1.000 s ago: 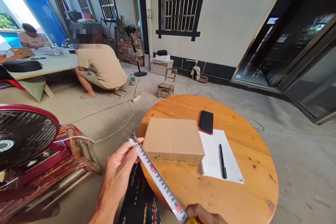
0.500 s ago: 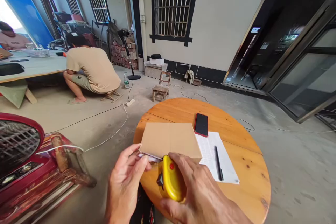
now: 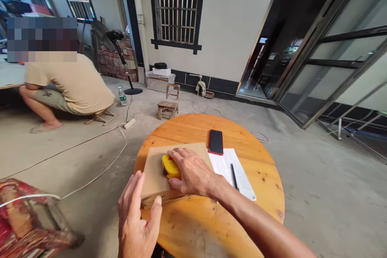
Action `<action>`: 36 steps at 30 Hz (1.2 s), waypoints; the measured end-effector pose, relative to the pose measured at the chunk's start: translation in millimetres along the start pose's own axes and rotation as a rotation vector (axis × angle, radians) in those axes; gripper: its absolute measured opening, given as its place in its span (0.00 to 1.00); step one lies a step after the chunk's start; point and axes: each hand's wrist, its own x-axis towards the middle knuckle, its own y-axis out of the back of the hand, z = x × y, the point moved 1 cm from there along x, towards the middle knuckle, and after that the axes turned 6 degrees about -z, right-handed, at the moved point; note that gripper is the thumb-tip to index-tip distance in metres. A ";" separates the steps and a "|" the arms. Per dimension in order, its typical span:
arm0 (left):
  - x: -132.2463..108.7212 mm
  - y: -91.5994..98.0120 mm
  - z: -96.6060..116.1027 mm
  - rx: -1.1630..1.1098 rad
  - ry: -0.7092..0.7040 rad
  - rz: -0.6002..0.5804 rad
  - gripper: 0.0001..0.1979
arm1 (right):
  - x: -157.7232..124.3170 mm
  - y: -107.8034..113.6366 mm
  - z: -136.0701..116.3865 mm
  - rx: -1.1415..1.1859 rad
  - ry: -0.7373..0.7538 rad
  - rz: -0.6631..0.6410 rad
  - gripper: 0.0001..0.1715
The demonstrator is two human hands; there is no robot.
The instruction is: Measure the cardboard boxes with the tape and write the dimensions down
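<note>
A flat brown cardboard box (image 3: 155,185) lies near the left side of the round wooden table (image 3: 256,165). On top of it is a yellow tape measure (image 3: 171,166), gripped from the right by my right hand (image 3: 193,171); no blade shows pulled out. My left hand (image 3: 137,209) is at the box's near left corner, fingers stretched and thumb apart, with nothing held. Whether it touches the box's edge I cannot tell for sure. To the right of the box, a black pen (image 3: 234,177) rests on a printed paper sheet (image 3: 244,181).
A phone (image 3: 215,142) with a red edge lies behind the paper. Past the table stands a small wooden chair (image 3: 168,105). A person (image 3: 69,84) sits on a low stool at the left, near a water bottle (image 3: 122,96). Cables (image 3: 102,173) cross the floor.
My right hand has carried the tape measure from the box's front edge onto its top. My left hand has opened out beside the corner. The whole view has swung to the right.
</note>
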 end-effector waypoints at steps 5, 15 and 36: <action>-0.8 -16.7 -13.0 0.048 -0.077 -0.060 0.35 | -24.3 4.2 27.8 0.080 0.045 0.180 0.27; 45.7 -15.7 -44.4 0.143 -0.189 -0.137 0.27 | -162.8 -22.1 150.9 -0.172 -0.459 0.081 0.19; -29.3 -95.8 133.8 -0.087 -0.597 -0.365 0.35 | -212.6 -9.7 136.3 0.054 -0.325 0.491 0.07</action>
